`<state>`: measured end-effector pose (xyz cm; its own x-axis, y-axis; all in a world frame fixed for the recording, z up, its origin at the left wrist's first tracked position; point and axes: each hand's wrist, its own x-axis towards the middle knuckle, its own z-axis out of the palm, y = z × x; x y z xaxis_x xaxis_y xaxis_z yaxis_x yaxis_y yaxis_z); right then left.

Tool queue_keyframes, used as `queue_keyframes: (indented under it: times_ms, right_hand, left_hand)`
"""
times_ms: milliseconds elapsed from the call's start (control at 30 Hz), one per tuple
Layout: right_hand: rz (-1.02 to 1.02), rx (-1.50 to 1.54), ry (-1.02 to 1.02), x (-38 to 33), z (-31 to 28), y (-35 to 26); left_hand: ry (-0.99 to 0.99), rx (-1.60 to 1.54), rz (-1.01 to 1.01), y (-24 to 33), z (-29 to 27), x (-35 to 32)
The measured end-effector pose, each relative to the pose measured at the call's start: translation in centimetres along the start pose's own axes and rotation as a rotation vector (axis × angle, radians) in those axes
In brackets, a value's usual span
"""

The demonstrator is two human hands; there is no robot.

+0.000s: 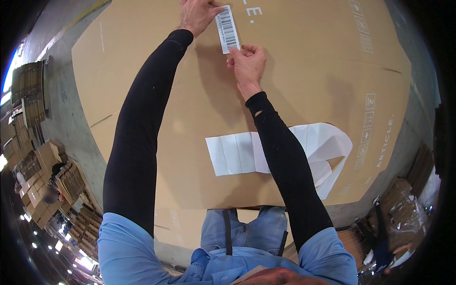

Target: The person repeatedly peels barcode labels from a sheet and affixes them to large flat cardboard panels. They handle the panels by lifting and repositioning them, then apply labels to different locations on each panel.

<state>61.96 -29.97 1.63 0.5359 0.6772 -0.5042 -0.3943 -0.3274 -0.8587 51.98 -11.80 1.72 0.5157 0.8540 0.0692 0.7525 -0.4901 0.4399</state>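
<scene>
A white barcode label (227,29) lies along the far part of a large brown cardboard box (180,128). My left hand (198,16) is closed at the label's upper end, its fingertips partly cut off by the picture's top edge. At the lower end, my right hand (249,65) pinches the label's corner between thumb and fingers. Whether the label is stuck down or slightly lifted, I cannot tell. Closer to me, a long curling strip of white label paper (232,153) rests on the box, passing beneath my right forearm.
Stacks of cardboard (27,80) and boxes (40,197) stand to the left, with a person among them, across the grey floor (64,123). At lower right lie brown material and clear plastic wrap (403,209). The big box reaches close to my waist.
</scene>
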Motion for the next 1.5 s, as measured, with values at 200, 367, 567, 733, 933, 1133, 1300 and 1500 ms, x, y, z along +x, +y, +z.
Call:
queue_keyframes:
  times_ms: [200,367,567,733,933,1133,1300,1500]
  right_hand:
    - [-0.007,0.007,0.022,0.0,0.1,0.1]
    - [-0.027,0.008,0.032,0.1,0.2,0.2]
    - [-0.017,0.014,0.034,0.1,0.2,0.1]
    - [-0.015,0.021,0.04,0.1,0.2,0.1]
    - [-0.039,0.003,0.025,0.5,0.0,0.3]
    - [-0.03,0.055,-0.003,0.8,-0.4,0.4]
    - [-0.05,0.031,0.019,1.2,-0.3,0.4]
    - [-0.062,0.07,-0.002,1.5,-0.5,0.4]
  left_hand:
    - [0.211,-0.048,0.134,-0.1,0.6,-0.2]
    - [0.182,-0.027,0.096,-0.2,0.5,-0.1]
    - [0.222,-0.059,0.065,-0.4,0.8,0.1]
    - [0.25,-0.124,-0.051,-1.1,1.6,0.2]
    - [0.361,-0.184,0.123,-0.8,3.6,-3.6]
    - [0.104,0.044,0.505,-0.8,3.2,-6.8]
    - [-0.086,0.122,0.599,-0.1,2.4,-8.5]
    - [-0.137,0.146,0.623,0.4,2.3,-8.9]
